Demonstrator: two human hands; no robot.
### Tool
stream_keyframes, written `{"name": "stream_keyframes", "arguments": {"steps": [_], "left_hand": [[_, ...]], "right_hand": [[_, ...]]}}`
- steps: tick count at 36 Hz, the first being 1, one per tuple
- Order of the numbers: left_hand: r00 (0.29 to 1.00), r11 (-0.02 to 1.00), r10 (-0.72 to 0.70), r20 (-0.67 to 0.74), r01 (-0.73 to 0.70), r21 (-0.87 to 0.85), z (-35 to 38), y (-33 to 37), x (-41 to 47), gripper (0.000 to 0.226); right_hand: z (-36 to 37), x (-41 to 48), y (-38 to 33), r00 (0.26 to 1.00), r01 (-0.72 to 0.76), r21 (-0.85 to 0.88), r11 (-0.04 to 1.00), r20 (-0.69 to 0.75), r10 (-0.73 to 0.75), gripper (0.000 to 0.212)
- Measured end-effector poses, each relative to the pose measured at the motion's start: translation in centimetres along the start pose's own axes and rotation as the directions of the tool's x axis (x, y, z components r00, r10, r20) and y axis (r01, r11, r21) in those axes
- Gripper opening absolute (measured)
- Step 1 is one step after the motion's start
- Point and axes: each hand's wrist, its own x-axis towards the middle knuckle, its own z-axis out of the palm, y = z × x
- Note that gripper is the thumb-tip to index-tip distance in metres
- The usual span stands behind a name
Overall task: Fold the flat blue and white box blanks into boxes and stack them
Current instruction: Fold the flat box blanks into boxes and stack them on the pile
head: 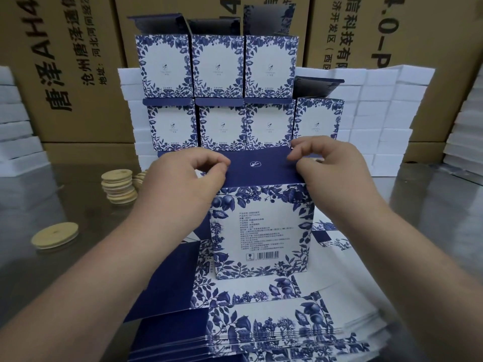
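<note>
Fingertips (222, 163) of the left hand (180, 178) and right hand (334, 165) pinch the lid (261, 167) at its side edges, atop the upright box (261, 231) on the flat blanks (274, 317), before the stack (219, 66). Thin card looks light and easily creased; hold near folds.

Centre of frame: one upright box (261, 231), blue-and-white floral print, text and barcode panel facing the camera, navy lid flap (261, 167) lying flat across its top. Left hand (180, 176) pinches the flap's left edge; right hand (332, 165) pinches its right edge, fingers curled. Lower frame: fanned pile of flat blanks (261, 322) under the box. Upper centre: finished boxes (217, 66) in stacked rows, some top flaps raised. Left: wooden discs (119, 188) in a short stack on the glossy table (65, 270). Background: white blocks (379, 113), brown cartons (78, 61) with printed characters.
</note>
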Motion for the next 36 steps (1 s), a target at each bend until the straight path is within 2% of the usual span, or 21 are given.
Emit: {"name": "stream_keyframes", "arguments": {"steps": [3, 6, 9, 10, 14, 17, 20, 21, 23, 26, 30, 33, 36], "left_hand": [[0.992, 0.994, 0.076, 0.098, -0.083, 0.072, -0.4, 0.3, -0.1, 0.020], [0.972, 0.989, 0.084, 0.220, -0.107, 0.097, -0.6, 0.6, -0.2, 0.016], [0.950, 0.975, 0.086, 0.301, -0.142, 0.168, -0.7, 0.4, 0.0, 0.050], [0.947, 0.974, 0.092, 0.307, -0.151, 0.172, -0.8, 0.4, 0.0, 0.053], [0.941, 0.966, 0.167, 0.294, -0.215, 0.140, -0.8, 0.3, 0.0, 0.039], [0.935, 0.967, 0.207, 0.287, -0.240, 0.084, -0.5, 0.2, -0.2, 0.027], [0.923, 0.963, 0.243, 0.299, -0.266, 0.040, -0.2, 0.1, -0.4, 0.028], [0.921, 0.962, 0.251, 0.297, -0.270, 0.023, -0.1, 0.1, -0.4, 0.029], [0.921, 0.963, 0.261, 0.288, -0.270, -0.007, -0.1, 0.1, -0.4, 0.028], [0.923, 0.967, 0.253, 0.289, -0.250, -0.047, -0.1, -0.1, -0.5, 0.028], [0.930, 0.972, 0.232, 0.284, -0.212, -0.100, 0.1, -0.2, -0.5, 0.034], [0.937, 0.969, 0.237, 0.256, -0.211, -0.126, 0.4, -0.3, -0.6, 0.033], [0.941, 0.962, 0.261, 0.216, -0.233, -0.145, 0.7, -0.3, -0.7, 0.033]], "right_hand": [[-0.1, -0.1, -0.3, 0.999, 0.050, -0.093, 0.994, 0.022, -0.048, 0.046], [-0.2, -0.1, -0.3, 0.997, 0.013, -0.126, 0.992, 0.082, -0.002, 0.044], [-0.6, -0.2, -0.5, 0.994, 0.053, -0.237, 0.970, 0.110, -0.027, 0.034], [-0.7, -0.2, -0.6, 0.991, 0.079, -0.271, 0.959, 0.127, -0.046, 0.029], [-0.7, -0.7, -1.4, 0.964, 0.201, -0.335, 0.920, 0.234, -0.126, 0.016], [-0.6, -0.9, -1.9, 0.918, 0.281, -0.382, 0.880, 0.374, -0.131, 0.034], [-1.0, -0.8, -2.1, 0.874, 0.338, -0.434, 0.835, 0.473, -0.109, 0.065], [-1.1, -0.7, -2.1, 0.872, 0.344, -0.439, 0.830, 0.476, -0.110, 0.064], [-1.3, -0.4, -1.9, 0.881, 0.326, -0.403, 0.855, 0.458, -0.120, 0.043], [-1.3, 0.0, -0.9, 0.912, 0.220, -0.278, 0.935, 0.398, -0.096, 0.018], [-1.2, 0.2, 0.4, 0.912, 0.063, -0.114, 0.992, 0.410, -0.011, 0.014], [-1.1, 0.2, 0.0, 0.919, 0.112, -0.153, 0.982, 0.392, -0.044, 0.006], [-1.3, -0.3, -1.1, 0.926, 0.210, -0.132, 0.969, 0.344, -0.153, 0.008]]}}
